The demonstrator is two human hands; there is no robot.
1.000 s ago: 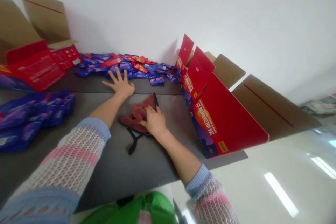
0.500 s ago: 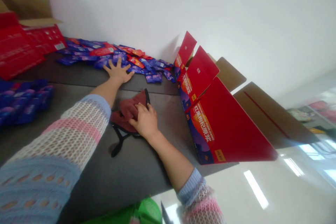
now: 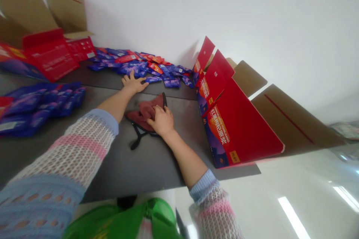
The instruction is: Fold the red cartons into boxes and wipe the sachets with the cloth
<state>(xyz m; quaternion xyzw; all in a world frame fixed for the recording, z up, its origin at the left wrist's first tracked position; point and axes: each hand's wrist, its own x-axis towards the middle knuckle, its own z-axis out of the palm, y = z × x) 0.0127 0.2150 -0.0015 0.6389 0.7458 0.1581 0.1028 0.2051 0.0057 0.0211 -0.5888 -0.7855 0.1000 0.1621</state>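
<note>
On the dark grey table point(image 3: 112, 164) lies a crumpled dark red cloth item point(image 3: 146, 111) with black edging and a black strap. My right hand point(image 3: 163, 121) rests on its right part, fingers slightly bent and apart. Further back and to the left, my left hand point(image 3: 134, 83) is spread out with nothing in it, at the front edge of a long pile of blue and red sachets point(image 3: 134, 63) along the wall. Whether its fingertips touch the sachets is hard to tell.
Open red boxes with raised flaps point(image 3: 241, 127) line the table's right side. More open red boxes point(image 3: 53, 56) stand at the back left. Stacked blue sachets point(image 3: 42, 106) lie at the left. A green cloth point(image 3: 126, 220) shows below the table edge.
The view has shifted left and down, so more boxes and sachets show at the left. My left hand's fingers look less widely stretched. My right hand stays on the red cloth item.
</note>
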